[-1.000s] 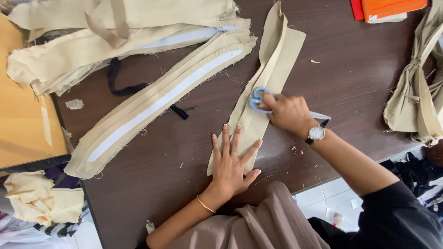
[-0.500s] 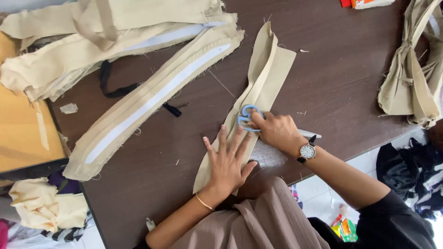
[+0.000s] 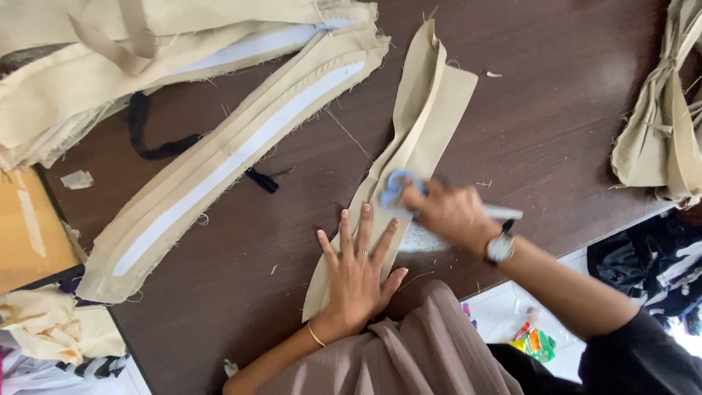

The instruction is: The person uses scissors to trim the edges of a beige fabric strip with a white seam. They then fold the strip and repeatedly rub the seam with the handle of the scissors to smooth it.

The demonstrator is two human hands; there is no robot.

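While the left hand (image 3: 357, 274) lies flat with fingers spread, pressing the near end of a long folded beige fabric strip (image 3: 409, 153) onto the dark brown table (image 3: 556, 124), the right hand (image 3: 447, 212) is closed around blue-handled scissors (image 3: 395, 189) that rest on the same strip just beyond the left fingertips. The right hand is blurred, so the blades cannot be made out. Left of the strip lies a wider beige band with a white lining (image 3: 219, 164), and beyond it a heap of beige pieces (image 3: 146, 44). Well right of the strip sits a tied beige bundle (image 3: 658, 124). No container shows.
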